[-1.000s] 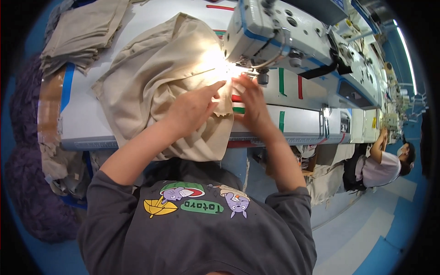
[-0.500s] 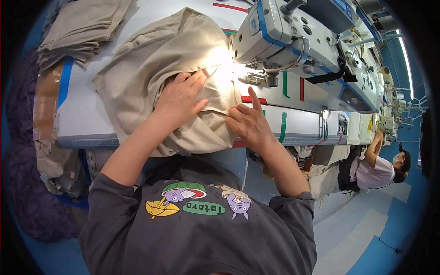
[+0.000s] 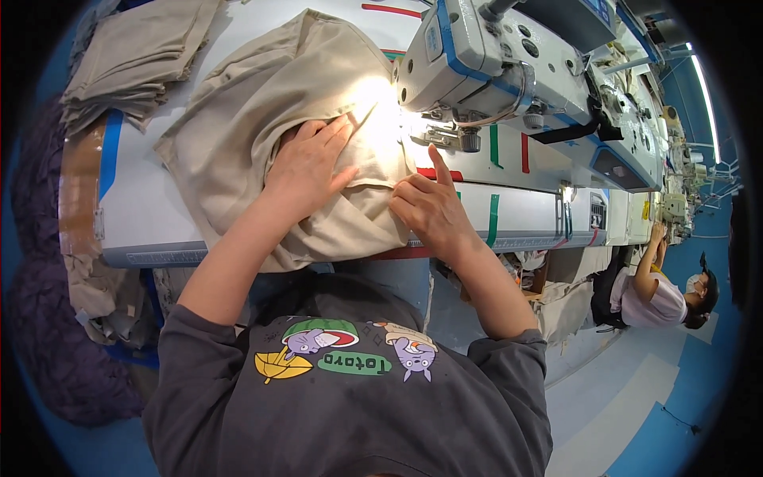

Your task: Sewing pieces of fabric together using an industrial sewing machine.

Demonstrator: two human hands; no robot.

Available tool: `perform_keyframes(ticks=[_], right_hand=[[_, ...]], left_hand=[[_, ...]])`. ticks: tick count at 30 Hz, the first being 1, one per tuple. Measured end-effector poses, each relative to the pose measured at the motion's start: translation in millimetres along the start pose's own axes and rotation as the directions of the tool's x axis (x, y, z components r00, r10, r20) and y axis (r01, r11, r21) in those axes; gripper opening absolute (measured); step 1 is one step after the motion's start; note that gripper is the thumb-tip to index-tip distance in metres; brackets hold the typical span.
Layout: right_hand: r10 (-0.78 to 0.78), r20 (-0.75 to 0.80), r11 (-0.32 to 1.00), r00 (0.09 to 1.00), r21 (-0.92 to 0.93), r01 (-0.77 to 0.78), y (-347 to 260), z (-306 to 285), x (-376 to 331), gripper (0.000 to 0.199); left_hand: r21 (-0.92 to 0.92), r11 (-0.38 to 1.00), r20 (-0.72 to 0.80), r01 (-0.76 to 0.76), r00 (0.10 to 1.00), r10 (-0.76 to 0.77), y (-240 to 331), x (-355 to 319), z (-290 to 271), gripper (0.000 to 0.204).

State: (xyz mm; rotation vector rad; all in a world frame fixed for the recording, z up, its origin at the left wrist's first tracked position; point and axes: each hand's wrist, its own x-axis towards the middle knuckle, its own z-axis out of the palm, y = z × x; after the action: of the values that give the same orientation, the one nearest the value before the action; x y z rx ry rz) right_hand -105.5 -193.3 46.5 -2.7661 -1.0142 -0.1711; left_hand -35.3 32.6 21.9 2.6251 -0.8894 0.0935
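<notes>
A beige piece of cloth [image 3: 238, 103] lies in loose folds on the white sewing table, its right edge beside the presser foot [image 3: 445, 133] of a sewing machine [image 3: 497, 63]. My left hand [image 3: 306, 165] rests on the cloth with its fingers stretched out and the thumb apart. At the cloth's right edge, my right hand [image 3: 429, 205] pinches the fabric between thumb and curled fingers. Its index finger points up toward the presser foot without gripping. A bright lamp glow washes out the cloth near the needle, so the stitching there cannot be made out.
A stack of folded beige pieces [image 3: 139, 56] sits at the table's far left. Dark purple cloth [image 3: 60, 318] is heaped left of the table. Green and red tape strips [image 3: 493, 147] mark the tabletop. Further right, a masked co-worker [image 3: 652, 290] works at another machine.
The view has shifted slightly. Both hands keep nearly the same places on the cloth, and the cloth has barely moved.
</notes>
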Motion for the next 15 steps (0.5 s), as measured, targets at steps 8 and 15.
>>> perform_keyframes(ticks=[8,15], right_hand=[[0.036,-0.001,0.999,0.999,-0.035,-0.036,2,-3,4,0.008],[0.04,0.008,0.998,0.999,-0.043,-0.039,10,-2,11,0.009]], left_hand=[[-0.036,0.999,0.009,0.025,1.0,-0.025,-5,12,-1,0.065],[0.037,0.999,-0.056,-0.008,0.998,0.011,-23,27,11,0.062]])
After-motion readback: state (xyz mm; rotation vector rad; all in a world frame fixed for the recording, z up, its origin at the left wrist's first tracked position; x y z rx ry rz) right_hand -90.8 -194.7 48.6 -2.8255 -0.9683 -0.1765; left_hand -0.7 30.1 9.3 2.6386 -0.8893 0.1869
